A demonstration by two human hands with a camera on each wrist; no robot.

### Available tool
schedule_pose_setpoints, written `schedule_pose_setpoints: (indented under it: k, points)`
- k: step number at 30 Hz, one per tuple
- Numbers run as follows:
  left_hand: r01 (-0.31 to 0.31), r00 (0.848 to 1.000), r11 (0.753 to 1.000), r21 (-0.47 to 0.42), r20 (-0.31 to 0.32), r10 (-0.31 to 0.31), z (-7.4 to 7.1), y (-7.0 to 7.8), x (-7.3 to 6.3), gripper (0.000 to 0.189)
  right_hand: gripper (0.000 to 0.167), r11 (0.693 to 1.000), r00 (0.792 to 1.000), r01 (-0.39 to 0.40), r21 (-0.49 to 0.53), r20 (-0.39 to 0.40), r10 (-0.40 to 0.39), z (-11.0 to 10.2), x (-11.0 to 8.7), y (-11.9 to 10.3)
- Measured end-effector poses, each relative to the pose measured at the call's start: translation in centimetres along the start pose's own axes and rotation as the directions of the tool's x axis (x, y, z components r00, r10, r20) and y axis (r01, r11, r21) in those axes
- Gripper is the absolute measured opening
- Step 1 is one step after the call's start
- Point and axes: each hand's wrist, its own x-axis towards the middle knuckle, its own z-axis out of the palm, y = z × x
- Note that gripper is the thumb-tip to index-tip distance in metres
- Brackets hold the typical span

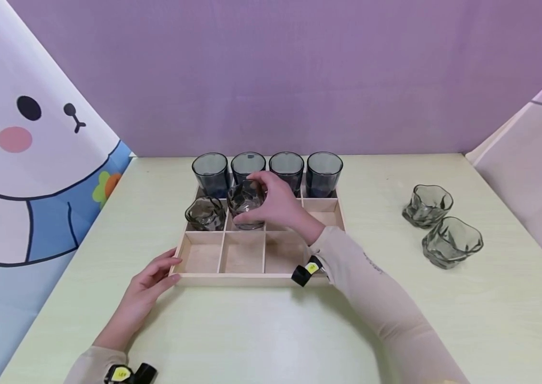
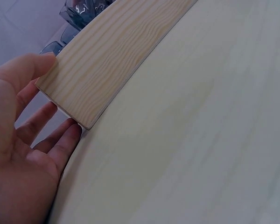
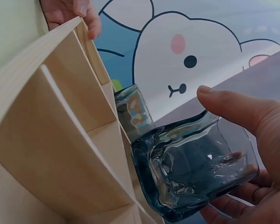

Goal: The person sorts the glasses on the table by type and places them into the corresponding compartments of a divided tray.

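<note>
1. Right hand [image 1: 282, 200]: thumb and fingers grip a smoky glass [image 1: 245, 210], which lies at about 9 o'clock from the knuckles.
2. The glass is at the middle row of a wooden box [image 1: 242, 280], second from left; whether its base touches down cannot be told.
3. Squat, its axis roughly upright: mouth toward 12 o'clock, base toward 6.
4. Left hand [image 1: 147, 285], farther off at 8 o'clock: relaxed fingers rest against the box's near corner.

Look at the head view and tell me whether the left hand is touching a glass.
No, the left hand touches only the near left corner of the wooden tray.
</note>
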Motion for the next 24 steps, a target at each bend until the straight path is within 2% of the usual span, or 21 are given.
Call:
schedule_pose_setpoints:
  k: [11, 18, 24]
  points:
    - [0.002, 1.000, 1.000, 0.000, -0.007, -0.002, 0.1, 0.2, -0.1, 0.033, 0.090, 0.998, 0.998, -0.060, -0.011, 0.019, 0.060, 0.8, 0.4, 0.5]
    - [-0.004, 1.000, 1.000, 0.015, -0.002, 0.004, 0.1, 0.1, -0.1, 0.034, 0.090, 0.995, 0.991, -0.104, -0.004, 0.081, 0.104, 1.1, 0.6, 1.2]
    - [-0.015, 1.000, 1.000, 0.022, 0.001, 0.015, 0.0, 0.0, -0.1, 0.034, 0.091, 0.991, 0.985, -0.128, -0.039, 0.109, 0.131, 1.2, 0.8, 1.4]
